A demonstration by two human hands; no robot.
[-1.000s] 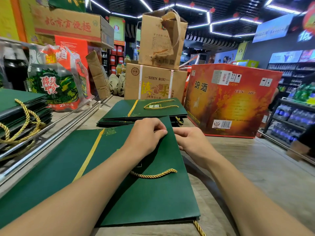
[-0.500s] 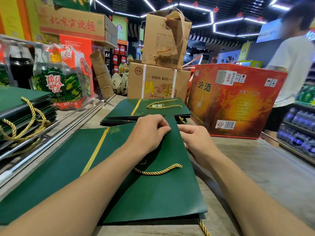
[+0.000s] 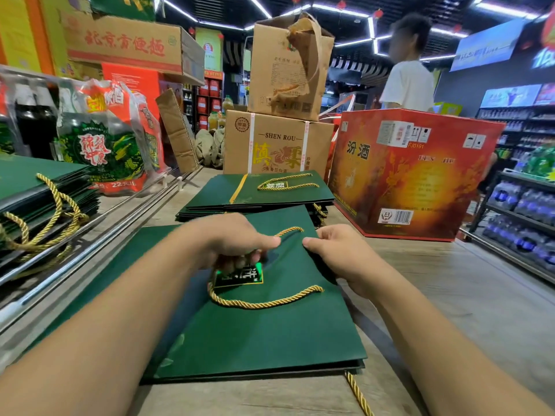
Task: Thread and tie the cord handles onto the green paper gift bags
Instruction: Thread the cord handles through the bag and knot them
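The left hand [image 3: 231,244] is curled over the far edge of the green paper bag [image 3: 255,340], thumb laid flat on top and fingers tucked beneath, gripping the paper. The right hand [image 3: 339,256] grips the same edge just beside it, thumb pointing left. A short arc of twisted gold cord [image 3: 289,230] rises between the two hands; which fingers hold its ends cannot be told. The bag lies flat on the wooden counter [image 3: 450,295], matte and smooth, with a looped cord handle [image 3: 264,302] resting across its face below a glossy label [image 3: 240,276]. A loose cord end [image 3: 357,394] trails from its near edge. Just beyond the hands sits a stack of corded bags [image 3: 261,193]; another stack [image 3: 30,187] lies left, past metal rails [image 3: 90,235]. A glossy red carton [image 3: 414,175] stands far right, with brown cardboard boxes [image 3: 276,142] beside it.
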